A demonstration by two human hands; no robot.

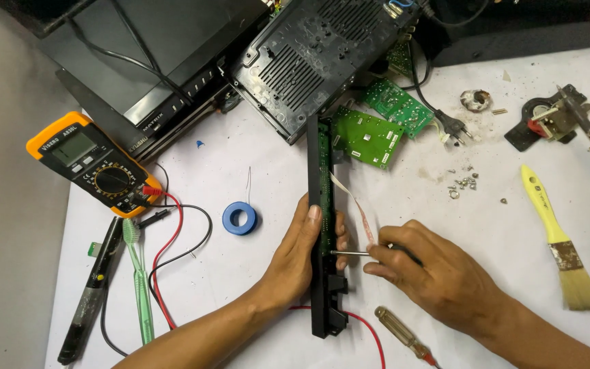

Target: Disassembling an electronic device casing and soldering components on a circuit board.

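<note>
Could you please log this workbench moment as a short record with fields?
surface: white table
left hand: grips long black panel, stood on edge
right hand: holds screwdriver, tip at the panel
left of hands: blue tape roll, orange multimeter, green toothbrush
right of hands: yellow-handled brush, loose screws

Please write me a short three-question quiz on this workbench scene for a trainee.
1. True or false: the left hand steadies the long black panel that stands on edge.
2. Which tool does the right hand hold against the panel? A) paintbrush B) screwdriver C) toothbrush
3. What lies just left of the left hand's fingers?

Key:
1. True.
2. B; its shaft tip meets the panel.
3. A blue roll of tape.
</note>
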